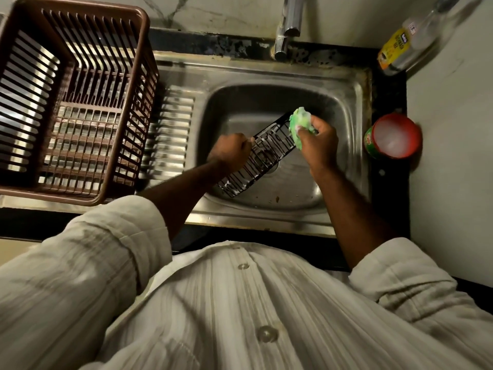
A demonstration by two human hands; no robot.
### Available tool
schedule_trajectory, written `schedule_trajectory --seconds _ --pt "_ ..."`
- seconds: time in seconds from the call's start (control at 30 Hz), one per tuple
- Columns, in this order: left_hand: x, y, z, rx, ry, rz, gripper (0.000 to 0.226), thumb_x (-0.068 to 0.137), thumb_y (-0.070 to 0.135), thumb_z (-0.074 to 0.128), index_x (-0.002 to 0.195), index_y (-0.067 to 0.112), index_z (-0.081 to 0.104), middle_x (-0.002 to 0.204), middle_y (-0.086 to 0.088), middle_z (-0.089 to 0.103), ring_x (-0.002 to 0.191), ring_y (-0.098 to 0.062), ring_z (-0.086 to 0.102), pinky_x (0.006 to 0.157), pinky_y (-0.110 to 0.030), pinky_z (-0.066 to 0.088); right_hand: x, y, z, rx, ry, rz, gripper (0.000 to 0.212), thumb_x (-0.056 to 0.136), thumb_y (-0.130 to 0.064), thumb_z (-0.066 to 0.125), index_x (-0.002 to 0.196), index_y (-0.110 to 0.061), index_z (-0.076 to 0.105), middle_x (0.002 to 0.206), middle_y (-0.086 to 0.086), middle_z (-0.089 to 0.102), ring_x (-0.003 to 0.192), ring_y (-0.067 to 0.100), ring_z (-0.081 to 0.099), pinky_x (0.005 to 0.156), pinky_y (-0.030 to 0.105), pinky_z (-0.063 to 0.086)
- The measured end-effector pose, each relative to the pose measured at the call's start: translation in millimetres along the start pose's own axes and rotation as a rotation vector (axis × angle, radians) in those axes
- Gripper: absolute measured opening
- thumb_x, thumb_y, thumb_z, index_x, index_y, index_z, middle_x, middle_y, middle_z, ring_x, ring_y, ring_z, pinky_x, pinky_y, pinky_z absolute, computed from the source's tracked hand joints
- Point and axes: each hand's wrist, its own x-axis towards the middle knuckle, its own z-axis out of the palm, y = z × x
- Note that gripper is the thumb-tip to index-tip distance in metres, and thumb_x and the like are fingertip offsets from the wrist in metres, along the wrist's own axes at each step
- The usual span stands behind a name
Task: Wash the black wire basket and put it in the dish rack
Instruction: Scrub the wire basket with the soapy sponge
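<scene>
Both hands grip: left hand basket, right hand sponge.

basket black | scrubber green | rack brown | shirt cream striped

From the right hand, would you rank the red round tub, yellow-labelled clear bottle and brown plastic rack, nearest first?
1. Red round tub, just right of the sink.
2. Yellow-labelled clear bottle, far right corner.
3. Brown plastic rack, far left.

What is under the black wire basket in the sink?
Under the soapy black wire basket, through its bars, the stainless steel sink floor and part of the round drain show. The rest of the drain is covered.
</scene>
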Motion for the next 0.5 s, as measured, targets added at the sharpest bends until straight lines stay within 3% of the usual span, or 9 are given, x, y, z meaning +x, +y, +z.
schedule_trajectory --seconds 0.1,0.23,0.3,0.37,0.5 --pt "-3.4 -11.4 -4.4 0.020 0.012 0.002 0.046 0.106 0.035 0.040 0.065 0.014 0.049 0.074 -0.013 0.059 0.068 -0.032 0.056 0.062 -0.033 0.036 -5.3 3.2 1.4 -0.103 0.002 -0.050 0.046 0.089 -0.016 0.070 0.134 -0.012 0.064 0.123 0.004 0.071 0.103 0.009 0.065 0.077 0.003 0.047" --pt "-6.4 -17.0 0.1 -0.017 -0.030 -0.007 0.048 0.106 0.036 0.042 0.063 0.015 0.045 0.074 -0.014 0.057 0.068 -0.032 0.054 0.060 -0.035 0.038 -15.7 8.8 7.6 -0.256 -0.051 -0.099 0.051 0.092 -0.011 0.067 0.141 -0.005 0.054 0.138 0.014 0.061 0.124 0.025 0.061 0.103 0.023 0.046" --pt "-6.4 -17.3 5.2 -0.062 -0.075 -0.012 0.045 0.105 0.038 0.043 0.067 0.014 0.048 0.076 -0.016 0.058 0.071 -0.033 0.058 0.062 -0.035 0.044 -19.8 13.1 12.6 -0.348 -0.092 -0.148 0.050 0.094 -0.007 0.063 0.143 -0.005 0.052 0.139 0.016 0.059 0.125 0.027 0.060 0.100 0.017 0.040" --pt "-6.0 -17.2 11.4 -0.038 -0.118 0.008 0.044 0.106 0.037 0.044 0.067 0.016 0.045 0.076 -0.011 0.056 0.072 -0.029 0.055 0.062 -0.031 0.037 -22.3 18.7 17.7 -0.413 -0.124 -0.190 0.050 0.094 -0.003 0.061 0.143 -0.007 0.052 0.136 0.016 0.061 0.121 0.027 0.062 0.090 0.010 0.037" --pt "-4.8 -11.6 21.4 0.008 -0.195 0.030 0.034 0.106 0.036 0.044 0.081 0.015 0.054 0.087 -0.013 0.061 0.081 -0.029 0.057 0.067 -0.030 0.037 -18.8 24.1 28.0 -0.479 -0.137 -0.240 0.052 0.091 0.008 0.055 0.140 -0.010 0.057 0.129 0.017 0.066 0.112 0.028 0.067 0.089 0.019 0.049"
